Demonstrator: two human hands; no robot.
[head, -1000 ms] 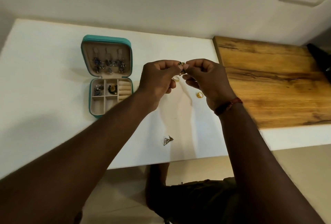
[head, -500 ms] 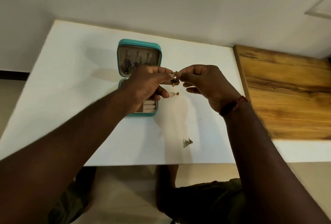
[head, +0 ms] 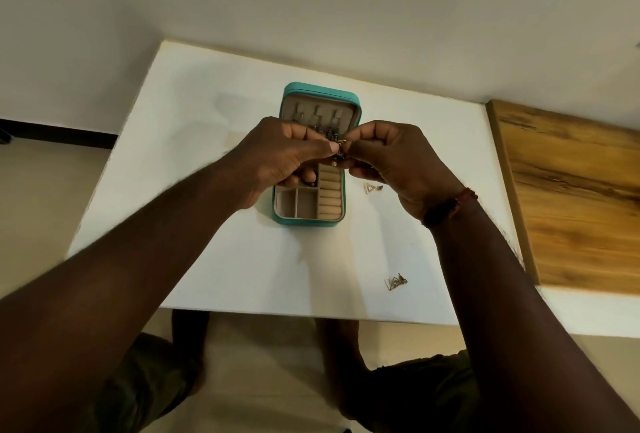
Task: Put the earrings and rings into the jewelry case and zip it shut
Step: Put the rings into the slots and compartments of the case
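Teal jewelry case [head: 304, 222] lies open on white counter [head: 207, 120], lid toward the wall, dark earrings [head: 317, 127] hung inside it. Left hand [head: 280, 158] and right hand [head: 398, 162] meet above the case, fingertips of both pinching one small gold earring [head: 341, 152]. Triangular earring [head: 372, 188] on the counter just right of the case; second triangular earring [head: 396, 283] near the front edge. Wooden board [head: 571, 197] at right.
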